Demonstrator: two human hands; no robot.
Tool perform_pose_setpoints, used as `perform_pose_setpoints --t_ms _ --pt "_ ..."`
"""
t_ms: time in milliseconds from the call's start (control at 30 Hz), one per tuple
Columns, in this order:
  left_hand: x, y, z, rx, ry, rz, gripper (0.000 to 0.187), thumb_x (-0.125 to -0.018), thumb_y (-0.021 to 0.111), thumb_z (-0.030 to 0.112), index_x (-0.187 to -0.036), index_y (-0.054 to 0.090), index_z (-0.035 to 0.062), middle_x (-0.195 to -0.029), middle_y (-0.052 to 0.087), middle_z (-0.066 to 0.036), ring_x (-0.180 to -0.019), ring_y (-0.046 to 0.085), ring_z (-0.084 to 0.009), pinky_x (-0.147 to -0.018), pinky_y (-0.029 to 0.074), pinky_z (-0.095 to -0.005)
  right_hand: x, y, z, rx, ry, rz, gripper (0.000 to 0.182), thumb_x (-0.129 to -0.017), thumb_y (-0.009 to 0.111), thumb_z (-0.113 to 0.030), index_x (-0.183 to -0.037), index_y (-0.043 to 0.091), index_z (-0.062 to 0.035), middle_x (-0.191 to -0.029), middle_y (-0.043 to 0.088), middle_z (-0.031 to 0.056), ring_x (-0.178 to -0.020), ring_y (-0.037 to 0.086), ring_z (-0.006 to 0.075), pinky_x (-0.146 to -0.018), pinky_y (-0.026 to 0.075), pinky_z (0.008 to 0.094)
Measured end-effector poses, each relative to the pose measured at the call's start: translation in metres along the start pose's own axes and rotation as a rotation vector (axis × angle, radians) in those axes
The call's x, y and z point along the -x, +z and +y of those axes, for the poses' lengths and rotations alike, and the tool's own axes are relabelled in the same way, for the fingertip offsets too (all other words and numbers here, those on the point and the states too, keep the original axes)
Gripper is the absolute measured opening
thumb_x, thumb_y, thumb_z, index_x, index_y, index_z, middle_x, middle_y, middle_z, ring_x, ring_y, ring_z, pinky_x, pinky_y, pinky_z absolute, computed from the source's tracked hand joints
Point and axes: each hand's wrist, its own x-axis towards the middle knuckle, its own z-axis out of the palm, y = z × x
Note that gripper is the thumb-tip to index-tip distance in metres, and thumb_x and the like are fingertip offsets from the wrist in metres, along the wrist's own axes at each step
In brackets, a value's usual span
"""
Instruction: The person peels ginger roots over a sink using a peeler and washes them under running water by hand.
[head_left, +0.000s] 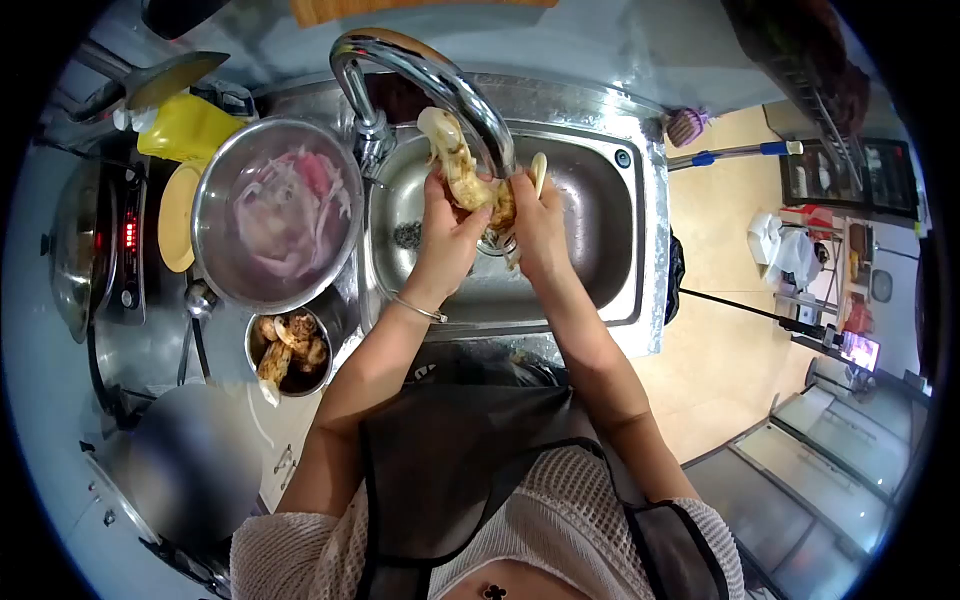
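Note:
Under the curved faucet, I hold a pale, knobbly piece of food with brown patches over the steel sink. My left hand grips its lower side, thumb pointing toward the right hand. Fingers of my right hand are closed on its right end, close to the left thumb. A thin pale strip stands up by the right fingers, and shreds hang below. The food's exact kind does not show. Dark specks lie on the sink floor left of my left hand.
Left of the sink stands a large steel bowl with pale strips and a pink piece in water. Below it, a small steel pot holds several brown lumps. A ladle, yellow board and lidded pan are farther left.

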Motion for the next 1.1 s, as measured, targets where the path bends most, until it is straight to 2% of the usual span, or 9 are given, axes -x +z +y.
perform_pose_setpoints --t_ms 67,133,167,200,300,500,700,933,1100 --pt "-0.001 0.0 0.001 -0.249 0.126 0.023 0.046 -0.082 0.05 0.001 -0.122 0.026 0.0006 -0.104 0.049 -0.009 -0.094 0.05 -0.016 -0.082 0.041 -0.0286 0.003 0.003 0.002 0.021 0.004 -0.039 0.021 -0.085 0.052 -0.019 -0.082 0.054 0.0015 -0.069 0.057 0.0085 -0.059 0.052 0.0103 -0.051 0.043 0.0244" --pt "-0.008 -0.009 -0.015 -0.571 0.291 0.145 0.024 -0.083 0.05 0.004 -0.106 0.045 -0.0011 -0.096 0.052 -0.008 -0.087 0.051 -0.0141 -0.074 0.043 -0.0268 0.01 0.006 0.0 0.177 -0.049 -0.1 0.024 -0.08 0.059 -0.022 -0.086 0.053 0.0014 -0.072 0.057 0.011 -0.063 0.054 0.0149 -0.054 0.044 0.0278" --pt "-0.005 0.0 -0.005 -0.217 -0.009 0.247 0.012 -0.084 0.05 0.007 -0.094 0.053 0.0006 -0.088 0.055 -0.005 -0.079 0.053 -0.0136 -0.069 0.043 -0.0255 0.013 0.009 0.003 0.323 -0.111 -0.099 0.029 -0.077 0.062 -0.023 -0.088 0.052 0.0014 -0.074 0.057 0.0128 -0.066 0.055 0.0185 -0.058 0.045 0.0306" --pt "-0.018 -0.035 -0.04 -0.499 0.159 0.255 0.013 -0.085 0.049 0.011 -0.093 0.055 0.0029 -0.082 0.056 -0.002 -0.075 0.054 -0.0128 -0.065 0.044 -0.0254 0.01 0.011 0.032 0.387 -0.259 -0.068 0.037 -0.073 0.065 -0.027 -0.093 0.051 0.0012 -0.085 0.055 0.0163 -0.078 0.055 0.0274 -0.067 0.045 0.0372" --pt "-0.018 -0.021 -0.01 0.225 -0.191 0.094 0.027 -0.087 0.05 0.023 -0.105 0.051 0.0032 -0.1 0.054 -0.006 -0.088 0.053 -0.0161 -0.076 0.044 -0.029 0.022 0.018 0.011 0.749 -0.398 0.066 0.036 -0.077 0.059 -0.023 -0.104 0.047 -0.0019 -0.096 0.055 0.0215 -0.083 0.056 0.0386 -0.072 0.046 0.0421" --pt "-0.021 -0.034 -0.011 0.04 -0.242 0.014 0.03 -0.089 0.045 0.021 -0.111 0.045 0.0021 -0.111 0.048 -0.008 -0.096 0.05 -0.0178 -0.084 0.04 -0.0316 0.007 0.015 0.025 0.769 -0.678 -0.102 0.028 -0.074 0.054 -0.024 -0.095 0.05 -0.0059 -0.114 0.044 0.0206 -0.075 0.057 0.0381 -0.066 0.048 0.0425" --pt "0.0 0.012 0.022 -0.156 -0.24 -0.026 0.023 -0.089 0.042 0.016 -0.109 0.043 0.0043 -0.103 0.048 -0.006 -0.091 0.049 -0.0158 -0.08 0.04 -0.0301 -0.007 0.001 0.012 0.416 -0.029 -0.061 0.035 -0.078 0.053 -0.032 -0.096 0.05 -0.0022 -0.092 0.054 0.0226 -0.086 0.054 0.0401 -0.072 0.043 0.0437" --pt "-0.033 -0.049 -0.017 -0.059 -0.291 -0.049 0.031 -0.09 0.041 0.023 -0.114 0.041 0.0031 -0.11 0.049 -0.008 -0.098 0.05 -0.0176 -0.083 0.042 -0.031 0.019 -0.001 0.007 0.67 -0.603 -0.026 0.037 -0.077 0.052 -0.028 -0.104 0.047 -0.003 -0.095 0.055 0.0199 -0.078 0.058 0.0373 -0.065 0.047 0.0436" --pt "-0.012 -0.004 -0.007 -0.266 -0.071 0.032 0.039 -0.091 0.041 0.026 -0.121 0.036 0.0018 -0.118 0.044 -0.012 -0.107 0.047 -0.0207 -0.09 0.037 -0.0304 -0.007 0.002 0.019 0.701 -0.247 -0.021 0.036 -0.079 0.05 -0.027 -0.107 0.048 -0.003 -0.092 0.059 0.0192 -0.08 0.059 0.0343 -0.067 0.047 0.0404"
